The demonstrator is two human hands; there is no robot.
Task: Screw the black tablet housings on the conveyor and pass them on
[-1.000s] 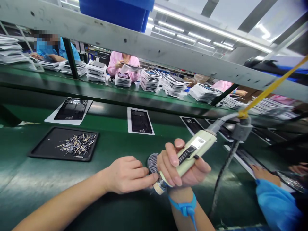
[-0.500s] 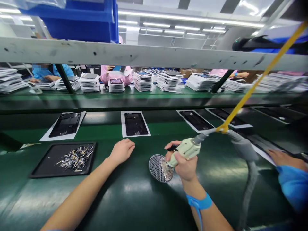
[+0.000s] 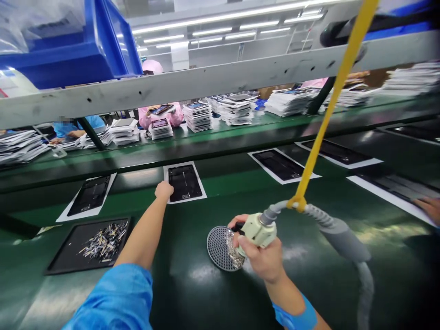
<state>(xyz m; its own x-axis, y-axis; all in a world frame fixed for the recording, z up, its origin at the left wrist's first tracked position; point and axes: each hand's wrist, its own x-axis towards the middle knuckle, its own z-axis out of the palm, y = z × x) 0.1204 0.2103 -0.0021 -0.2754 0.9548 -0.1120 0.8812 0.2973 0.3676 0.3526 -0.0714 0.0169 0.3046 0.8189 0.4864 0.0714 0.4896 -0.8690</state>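
Observation:
My left hand point(image 3: 164, 190) is at the left edge of a black device panel point(image 3: 185, 183) lying on a white sheet point(image 3: 202, 179); its fingers are curled at that edge, and their grip is partly hidden. In my right hand point(image 3: 264, 256) is a pale green handheld tool point(image 3: 257, 230) with a grey cable, held over the right side of a round perforated dish point(image 3: 217, 247). Small shiny pieces point(image 3: 234, 256) lie on that side of the dish. A blue band point(image 3: 298, 316) circles my right wrist.
A black tray point(image 3: 68, 247) with many small strips stands at the left. More panels on sheets lie left point(image 3: 88, 196) and right point(image 3: 279, 165). A yellow strap point(image 3: 330, 110) holds up the cable. Another person's hand point(image 3: 428, 206) is at the far right. Paper-like stacks point(image 3: 197, 117) stand behind.
My left hand has moved forward and left, from the bare green surface to the panel's edge. My right hand still holds the tool by the dish. The camera view has tilted.

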